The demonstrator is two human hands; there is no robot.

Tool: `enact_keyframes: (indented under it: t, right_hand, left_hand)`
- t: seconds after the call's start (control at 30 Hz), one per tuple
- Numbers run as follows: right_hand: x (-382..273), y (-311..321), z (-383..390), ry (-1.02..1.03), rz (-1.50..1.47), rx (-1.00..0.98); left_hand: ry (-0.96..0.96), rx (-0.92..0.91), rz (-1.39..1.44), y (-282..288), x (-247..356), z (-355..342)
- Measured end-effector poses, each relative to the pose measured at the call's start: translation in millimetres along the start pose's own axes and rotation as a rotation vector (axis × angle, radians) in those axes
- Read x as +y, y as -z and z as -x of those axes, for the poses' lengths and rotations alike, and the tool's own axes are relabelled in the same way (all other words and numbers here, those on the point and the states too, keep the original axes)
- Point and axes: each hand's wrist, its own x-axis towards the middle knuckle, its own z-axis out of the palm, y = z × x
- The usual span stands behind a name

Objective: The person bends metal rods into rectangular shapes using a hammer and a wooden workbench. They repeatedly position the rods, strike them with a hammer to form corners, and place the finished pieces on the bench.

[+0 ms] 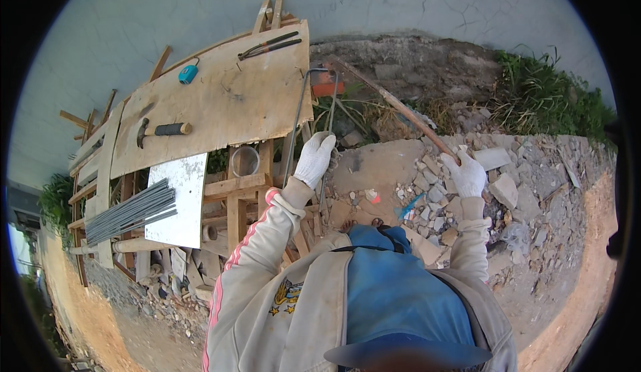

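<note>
My left hand [315,160], in a white knit glove, is closed around a thin steel rod [298,108] bent into a narrow U shape. The rod's bend lies at the plywood's right end, and its legs run back toward me past my wrist. A white glove also covers my right hand [465,175], which is wrapped around the near end of a long rusty metal bar [400,106]. The bar slants away to the left, its far end meeting the bent rod beside a reddish-orange block [327,86]. How bar and rod engage there is too small to tell.
On the plywood-topped bench [220,105] lie pincers [270,45], a blue tape measure [188,74], a hammer [163,129] and upright nails. Several straight steel rods [133,212] rest partly across a white panel [190,222]. Rubble [504,188] covers the ground at right, before a grey wall [427,5].
</note>
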Motion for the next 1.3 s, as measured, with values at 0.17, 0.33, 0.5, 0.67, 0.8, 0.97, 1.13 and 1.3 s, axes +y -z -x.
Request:
enact_keyframes:
  t: [0.17,0.33,0.5,0.67,0.8,0.97,1.13,1.3]
  right_hand:
    - [-11.3,-16.8,8.1,-0.057,-0.324,0.083]
    - [-51.4,-42.9,33.6,-0.008,-0.842,-0.128]
    - [-29.8,-53.5,37.5,-0.052,-0.927,-0.230]
    - [-5.3,-59.9,5.5,-0.116,-1.051,-0.224]
    - [0.5,-59.5,-13.9,0.132,-0.993,-0.094]
    - [-6.5,-56.7,-15.5,0.242,-1.238,-0.298]
    - [-15.4,-53.3,-9.8,0.088,-1.452,-0.679]
    - [-3.2,-48.9,-33.2,0.116,-1.194,-0.516]
  left_hand:
    - [-0.013,0.051,0.106,-25.7,19.7,-22.0]
    - [-0.153,0.240,0.020,-51.4,60.8,-5.1]
    - [-0.238,0.280,0.250,-72.7,98.6,11.1]
    - [-0.500,0.169,0.443,-109.4,106.8,11.2]
    - [-0.597,0.093,0.588,-122.0,102.6,15.6]
    - [-0.680,-0.051,0.921,-129.6,86.4,18.0]
    - [-0.706,0.043,0.937,-132.6,70.6,8.2]
    - [-0.487,0.555,0.505,-132.2,47.7,-0.3]
